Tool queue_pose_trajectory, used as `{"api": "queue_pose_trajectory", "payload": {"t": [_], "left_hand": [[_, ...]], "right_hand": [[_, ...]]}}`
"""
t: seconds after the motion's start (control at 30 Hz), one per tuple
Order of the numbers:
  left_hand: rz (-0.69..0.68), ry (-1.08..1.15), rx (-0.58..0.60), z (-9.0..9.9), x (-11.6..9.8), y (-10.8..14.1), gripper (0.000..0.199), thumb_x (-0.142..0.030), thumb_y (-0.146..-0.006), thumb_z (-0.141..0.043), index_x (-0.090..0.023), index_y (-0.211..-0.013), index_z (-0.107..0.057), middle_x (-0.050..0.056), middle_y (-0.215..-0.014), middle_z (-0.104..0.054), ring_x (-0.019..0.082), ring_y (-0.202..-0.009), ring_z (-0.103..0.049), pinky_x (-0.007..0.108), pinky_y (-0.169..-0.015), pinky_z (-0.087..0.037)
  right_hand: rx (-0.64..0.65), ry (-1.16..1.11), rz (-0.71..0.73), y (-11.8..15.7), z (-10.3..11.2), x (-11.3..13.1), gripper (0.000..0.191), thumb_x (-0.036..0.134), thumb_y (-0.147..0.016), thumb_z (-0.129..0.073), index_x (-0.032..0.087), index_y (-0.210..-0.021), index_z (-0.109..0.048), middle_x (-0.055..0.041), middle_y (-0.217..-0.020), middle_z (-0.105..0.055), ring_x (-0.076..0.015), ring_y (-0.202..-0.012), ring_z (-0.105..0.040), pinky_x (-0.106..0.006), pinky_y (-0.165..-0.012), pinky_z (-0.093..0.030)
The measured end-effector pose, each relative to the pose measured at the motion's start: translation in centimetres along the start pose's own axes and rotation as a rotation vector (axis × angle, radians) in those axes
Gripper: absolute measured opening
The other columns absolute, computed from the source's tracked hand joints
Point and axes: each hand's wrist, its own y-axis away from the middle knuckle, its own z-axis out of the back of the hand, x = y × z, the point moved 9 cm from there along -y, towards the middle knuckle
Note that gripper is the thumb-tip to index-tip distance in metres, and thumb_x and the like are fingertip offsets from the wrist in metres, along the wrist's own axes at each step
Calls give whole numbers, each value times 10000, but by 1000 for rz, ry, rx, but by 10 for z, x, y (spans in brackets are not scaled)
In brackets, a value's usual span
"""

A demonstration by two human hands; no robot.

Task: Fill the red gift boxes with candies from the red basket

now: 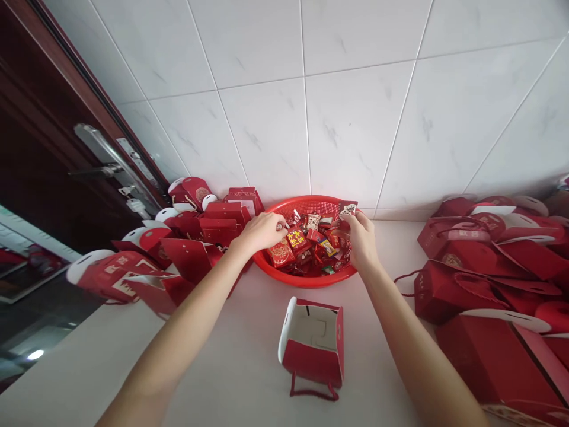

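Observation:
Wrapped sweets, mostly red, fill a red plastic basket [296, 280] against the wall. At the basket's left side, my left hand [263, 230] has its fingers bent over the sweets beside a red packet [281, 254]; what its fingertips grip, if anything, is hidden. My right hand [362, 237] is closed on a dark red wrapped sweet [347, 207] at the basket's right rim. Nearer to me, an open red gift box [311, 359] with a white inside stands with its top open and its rope handle hanging toward me. Inside it no sweets show.
Many red gift boxes stand at the left [127, 273] and more are piled at the right [480, 284] of the white table [249, 362]. Behind are a tiled wall [355, 118] and, at left, a dark door with a metal handle [115, 160].

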Motion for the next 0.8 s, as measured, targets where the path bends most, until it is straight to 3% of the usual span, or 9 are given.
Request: {"api": "queue_pose_trajectory", "payload": {"t": [0.1,0.23,0.3,0.4,0.53,0.63,0.7,0.8], "left_hand": [[44,-75,58,-13,4,11,379,-439,-719,-751,-187,-1001,-717,167,-1165,-729,427,-1176,-620,542,-1020,-436],[9,-61,76,-35,-7,12,468,-346,-617,-827,-142,-1024,-715,237,-1203,-700,488,-1195,-589,611,-1042,-387],[-54,1,67,-41,-18,11,512,-316,-654,-814,-134,-1120,-705,238,-1247,-682,460,-1213,-585,552,-1041,-412],[-192,150,105,-47,-38,11,526,-272,-732,-765,-193,-1245,-678,129,-1243,-715,327,-1164,-646,383,-986,-484],[-347,293,215,-50,-55,16,372,-306,-799,-722,-204,-1156,-735,57,-1153,-764,244,-1050,-705,288,-900,-521],[-350,329,199,-43,-47,13,351,-381,-886,-634,-199,-1173,-721,56,-1165,-761,214,-1057,-705,264,-899,-520],[-289,312,127,-34,-31,7,339,-325,-921,-563,-178,-1195,-699,79,-1186,-749,203,-1074,-695,264,-915,-512],[-180,227,56,-27,-8,-1,271,-290,-874,-593,-181,-1089,-718,88,-1077,-764,230,-1022,-698,295,-886,-512]], "right_hand": [[4,7,-3,0,0,-1,131,317,-675,-654,216,-695,-574,23,-665,-653,-136,-602,-623,-239,-543,-511],[14,11,17,1,-2,1,148,318,-660,-668,215,-667,-562,30,-668,-642,-134,-602,-625,-241,-550,-513],[21,15,20,1,-3,2,146,318,-652,-672,217,-657,-566,32,-641,-638,-140,-585,-619,-251,-545,-516],[29,19,28,3,-4,4,154,324,-647,-687,223,-655,-572,33,-596,-637,-162,-584,-626,-269,-541,-521],[35,22,47,4,-5,6,175,348,-648,-693,222,-675,-575,33,-595,-643,-174,-606,-648,-273,-551,-519],[35,23,49,5,-4,7,188,360,-644,-691,223,-681,-567,32,-609,-642,-175,-614,-656,-275,-560,-520],[31,21,44,5,-4,6,177,349,-643,-683,224,-679,-564,30,-616,-645,-178,-617,-659,-277,-559,-522],[28,13,37,4,-4,6,145,327,-648,-663,222,-683,-567,26,-628,-656,-180,-631,-663,-282,-570,-532]]}}
